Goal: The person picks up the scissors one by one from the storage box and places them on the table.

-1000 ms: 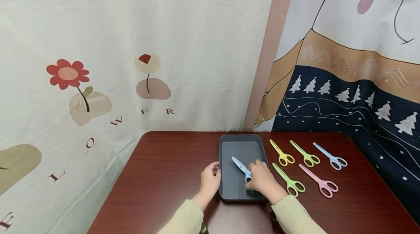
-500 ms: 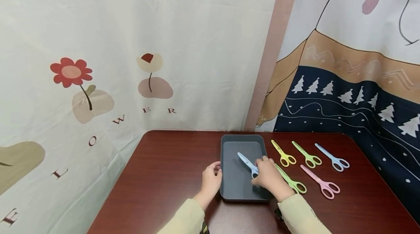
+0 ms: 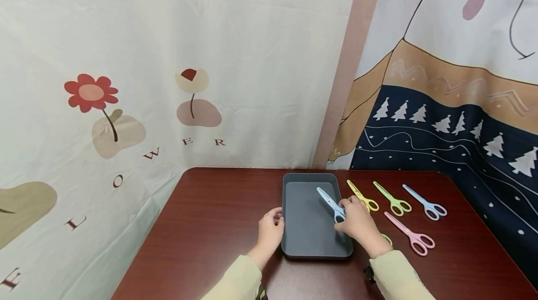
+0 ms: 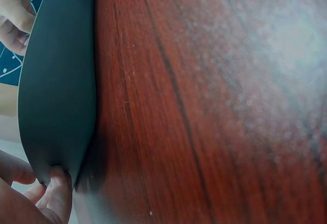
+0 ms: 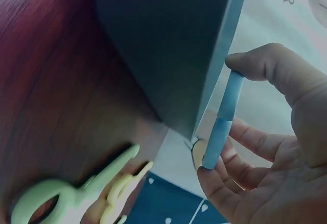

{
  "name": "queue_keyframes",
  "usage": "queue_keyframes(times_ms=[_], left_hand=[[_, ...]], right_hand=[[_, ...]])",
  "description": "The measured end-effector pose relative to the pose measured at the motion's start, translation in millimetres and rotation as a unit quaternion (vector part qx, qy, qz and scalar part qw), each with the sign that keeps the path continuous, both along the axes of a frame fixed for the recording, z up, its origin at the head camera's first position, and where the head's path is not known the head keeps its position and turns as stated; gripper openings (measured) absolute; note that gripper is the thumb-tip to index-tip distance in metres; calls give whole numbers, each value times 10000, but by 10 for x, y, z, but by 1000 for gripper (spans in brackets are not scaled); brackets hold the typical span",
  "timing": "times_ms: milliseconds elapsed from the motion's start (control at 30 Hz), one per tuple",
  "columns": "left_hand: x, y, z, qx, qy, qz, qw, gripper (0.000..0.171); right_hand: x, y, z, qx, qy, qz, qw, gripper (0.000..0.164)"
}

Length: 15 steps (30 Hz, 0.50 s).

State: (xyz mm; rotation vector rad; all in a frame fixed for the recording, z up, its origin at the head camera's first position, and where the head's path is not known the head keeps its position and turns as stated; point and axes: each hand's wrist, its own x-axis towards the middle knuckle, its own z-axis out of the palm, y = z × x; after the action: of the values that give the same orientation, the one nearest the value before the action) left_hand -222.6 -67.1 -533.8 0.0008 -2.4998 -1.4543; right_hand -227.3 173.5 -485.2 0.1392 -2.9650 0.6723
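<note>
In the head view my right hand (image 3: 359, 225) pinches a pair of blue scissors (image 3: 329, 203) by the handles, over the right side of a dark grey tray (image 3: 311, 248). The closed blades point up and left. The right wrist view has the blue handles (image 5: 225, 112) edge-on between thumb and fingertips, above the tray's rim. My left hand (image 3: 270, 232) holds the tray's left side; in the left wrist view its fingers (image 4: 60, 185) grip the wall near a corner. Right of the tray lies a pair of green scissors (image 3: 387, 239), mostly hidden behind my right hand and wrist.
Yellow scissors (image 3: 357, 192), more green scissors (image 3: 391, 197), another blue pair (image 3: 424, 203) and pink scissors (image 3: 409, 233) lie right of the tray on the reddish-brown table (image 3: 201, 225). A printed curtain (image 3: 269, 57) hangs behind the table's far edge.
My right hand has moved right with the blue scissors, from the middle of the tray to its right side, and now covers most of the near green pair. My left hand stays put.
</note>
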Motion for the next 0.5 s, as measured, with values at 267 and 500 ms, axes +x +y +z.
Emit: queue_keyframes(times_ms=[267, 500], left_hand=[[-8, 2, -15, 23, -19, -11, 10000, 25], [-6, -1, -23, 47, -26, -17, 10000, 25]], right_hand=[[35, 232, 35, -41, -42, -229, 9997, 53], [41, 402, 6, 17, -129, -330, 9994, 57]])
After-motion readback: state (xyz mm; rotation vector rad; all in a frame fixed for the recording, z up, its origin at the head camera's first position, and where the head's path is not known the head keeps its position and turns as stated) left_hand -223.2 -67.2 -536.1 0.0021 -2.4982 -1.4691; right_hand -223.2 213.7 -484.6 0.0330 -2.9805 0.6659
